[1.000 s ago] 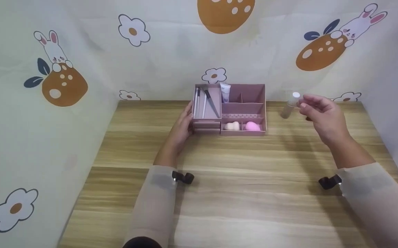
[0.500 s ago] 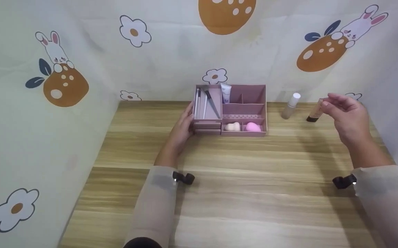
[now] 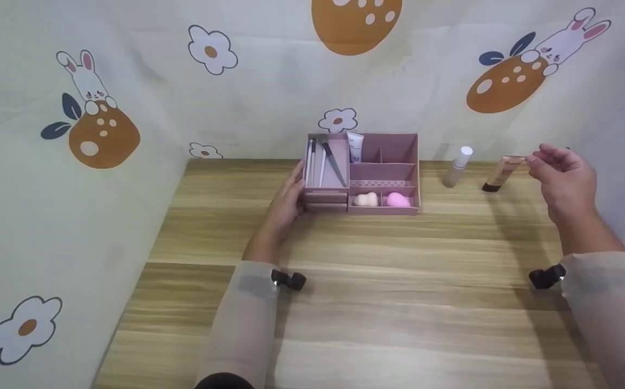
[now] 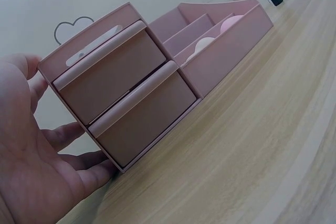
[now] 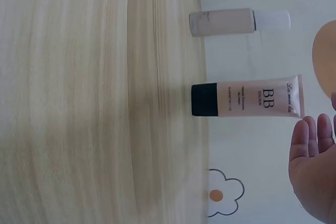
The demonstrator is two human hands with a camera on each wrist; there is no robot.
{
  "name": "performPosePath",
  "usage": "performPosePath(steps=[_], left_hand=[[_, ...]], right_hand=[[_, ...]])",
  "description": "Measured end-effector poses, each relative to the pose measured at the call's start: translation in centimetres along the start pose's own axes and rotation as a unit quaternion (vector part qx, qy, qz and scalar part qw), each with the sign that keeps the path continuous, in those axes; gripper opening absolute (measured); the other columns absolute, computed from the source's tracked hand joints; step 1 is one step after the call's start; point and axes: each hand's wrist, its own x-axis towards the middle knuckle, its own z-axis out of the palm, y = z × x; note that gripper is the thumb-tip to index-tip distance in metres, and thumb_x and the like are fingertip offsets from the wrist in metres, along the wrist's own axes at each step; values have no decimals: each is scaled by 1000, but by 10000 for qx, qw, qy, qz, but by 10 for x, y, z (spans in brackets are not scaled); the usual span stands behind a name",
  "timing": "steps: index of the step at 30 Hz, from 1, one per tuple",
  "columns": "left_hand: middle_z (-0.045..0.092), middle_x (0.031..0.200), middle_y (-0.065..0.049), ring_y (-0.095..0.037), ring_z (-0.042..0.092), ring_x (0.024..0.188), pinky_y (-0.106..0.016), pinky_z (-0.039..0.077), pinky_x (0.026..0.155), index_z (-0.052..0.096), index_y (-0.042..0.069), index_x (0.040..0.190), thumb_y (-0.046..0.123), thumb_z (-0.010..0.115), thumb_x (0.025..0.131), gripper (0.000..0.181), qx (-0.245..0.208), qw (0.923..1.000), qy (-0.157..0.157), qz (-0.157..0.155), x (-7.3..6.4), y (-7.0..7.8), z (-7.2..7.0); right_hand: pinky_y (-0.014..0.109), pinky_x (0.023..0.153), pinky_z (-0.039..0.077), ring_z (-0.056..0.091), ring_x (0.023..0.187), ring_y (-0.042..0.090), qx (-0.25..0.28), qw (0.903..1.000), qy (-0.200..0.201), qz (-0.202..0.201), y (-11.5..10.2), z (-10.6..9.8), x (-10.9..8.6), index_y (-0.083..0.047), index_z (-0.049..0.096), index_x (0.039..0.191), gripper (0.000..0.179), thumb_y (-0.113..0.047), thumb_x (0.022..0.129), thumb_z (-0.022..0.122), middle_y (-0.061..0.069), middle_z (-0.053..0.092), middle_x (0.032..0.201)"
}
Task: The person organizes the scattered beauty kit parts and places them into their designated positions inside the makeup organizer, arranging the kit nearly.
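Note:
A pink desk organizer [image 3: 383,212] stands at the back of the table. My left hand [image 3: 286,200] rests its fingers against the organizer's left side, also seen in the left wrist view, where two drawers [image 4: 113,72] face the camera. To the right, a BB cream tube [image 3: 503,172] stands upright on its black cap. My right hand [image 3: 569,181] is beside the tube's upper end, with its fingers loosely bent and nothing in them. In the right wrist view those fingertips are close to the tube's flat end; whether they touch it I cannot tell.
A bottle with a white cap [image 3: 457,167] stands between organizer and tube. The organizer holds makeup brushes [image 3: 320,162], a white tube [image 3: 355,147], a beige sponge [image 3: 366,199] and a pink sponge [image 3: 398,199]. A patterned cloth wall [image 3: 269,81] rises behind the table [image 3: 377,281].
My right hand has moved right, from beside the white-capped bottle to past the BB cream tube, which now shows in full. My left hand has stayed against the organizer.

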Motion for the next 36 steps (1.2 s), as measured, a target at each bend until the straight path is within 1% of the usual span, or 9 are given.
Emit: performPosePath(steps=[3,6,10,15,22,28,32,36], left_hand=[[8,183,6,-38,22,166,-61,32,129,31,50,166,42,41,113,55,44,10000,-3,-2,0,0,0],[9,183,5,-38,23,166,-61,33,129,30,49,167,42,41,113,56,21,10000,-7,-4,0,1,0],[10,183,5,-38,26,165,-59,35,129,31,51,166,43,41,112,55,-34,10000,-24,-19,0,1,0],[8,183,7,-37,23,166,-60,34,129,32,54,164,43,42,112,54,-25,10000,-30,-63,0,1,0],[14,182,8,-33,26,166,-57,33,130,37,57,161,40,40,113,51,-108,9999,-47,-6,-1,0,0],[14,182,8,-33,26,166,-57,34,130,37,57,161,40,41,113,51,-126,9999,-34,-18,0,1,1],[14,182,7,-34,28,165,-58,37,129,37,57,160,40,42,112,51,-116,9999,0,-30,0,1,1],[15,182,8,-34,28,165,-59,37,128,36,56,161,40,41,112,52,-75,10000,9,-33,1,2,1]], right_hand=[[10,76,59,65,99,4,-189,9997,43,135,2,-2,3,-17,77,113,27,-7,89,85,-8,71,104],[9,77,59,64,101,4,-356,9991,40,235,5,-3,6,-18,75,116,28,-9,91,85,-9,70,107],[9,79,59,63,104,4,-471,9984,-28,309,10,-2,9,-17,72,119,30,-11,92,84,-9,69,111],[9,80,59,62,108,2,-707,9964,-172,440,15,2,10,-17,71,125,34,-14,93,83,-11,68,113],[10,81,58,62,105,4,-944,9942,-288,433,18,11,9,-17,71,123,34,-17,92,85,-10,66,112],[7,82,54,60,105,3,-1612,9850,-395,469,22,12,10,-15,70,128,30,-15,99,76,-13,64,109],[6,82,53,58,105,2,-1785,9822,-380,433,24,11,11,-14,70,131,30,-13,100,73,-13,63,109],[6,83,53,59,107,2,-1976,9787,-369,429,24,11,10,-17,69,133,30,-17,103,71,-14,62,112]])
